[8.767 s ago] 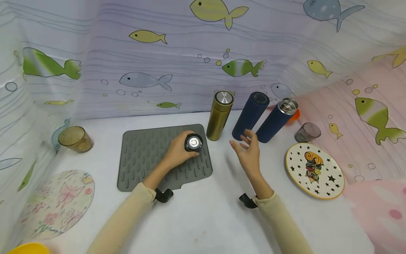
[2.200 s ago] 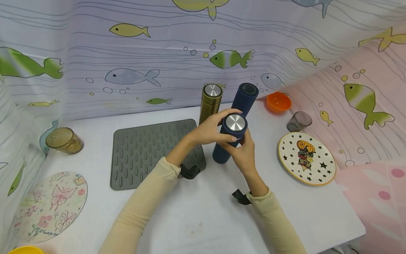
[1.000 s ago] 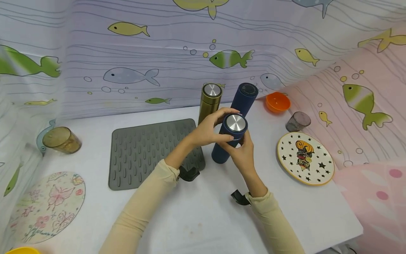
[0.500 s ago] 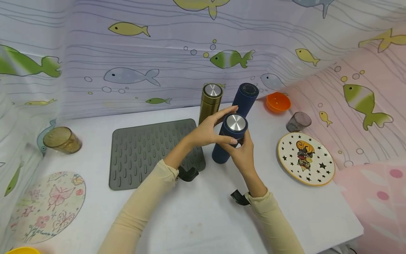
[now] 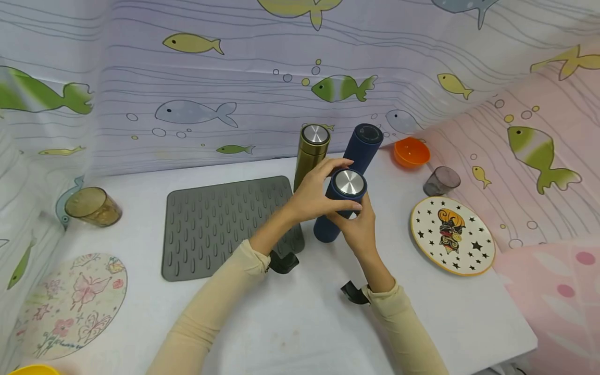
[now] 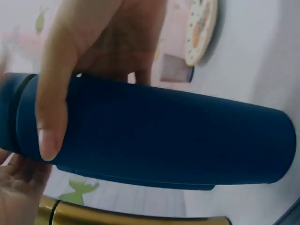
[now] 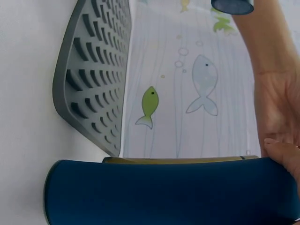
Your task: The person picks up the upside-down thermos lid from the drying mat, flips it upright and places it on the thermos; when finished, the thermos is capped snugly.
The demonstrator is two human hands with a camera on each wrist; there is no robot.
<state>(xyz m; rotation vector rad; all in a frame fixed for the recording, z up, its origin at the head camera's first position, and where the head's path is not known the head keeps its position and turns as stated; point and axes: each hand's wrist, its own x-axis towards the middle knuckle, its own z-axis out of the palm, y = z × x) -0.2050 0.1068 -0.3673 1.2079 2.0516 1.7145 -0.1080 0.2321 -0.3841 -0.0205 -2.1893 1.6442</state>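
In the head view, a dark blue thermos (image 5: 326, 229) stands on the table with a silver-topped lid (image 5: 349, 183) on it. My left hand (image 5: 309, 197) curls its fingers and thumb round the lid. Lower down, my right hand (image 5: 362, 232) grips the upper body of the thermos. The left wrist view has the blue body (image 6: 178, 136) lengthwise, with the right thumb (image 6: 51, 126) across it near the lid seam. Close behind are a gold thermos (image 5: 310, 156) and a second blue thermos (image 5: 363, 148), both lidded and upright.
A grey ridged mat (image 5: 225, 224) lies left of the thermos. Farther left are an amber glass (image 5: 94, 207) and a round butterfly mat (image 5: 77, 307). To the right stand an orange bowl (image 5: 411, 152), a smoky glass (image 5: 441, 180) and a star-patterned plate (image 5: 426, 234).
Earlier the left hand held the lid over the mat, and the thermos stood uncovered by the other blue one. Now it stands nearer, lid on, held in both hands. Lately the left fingers shifted round the lid.
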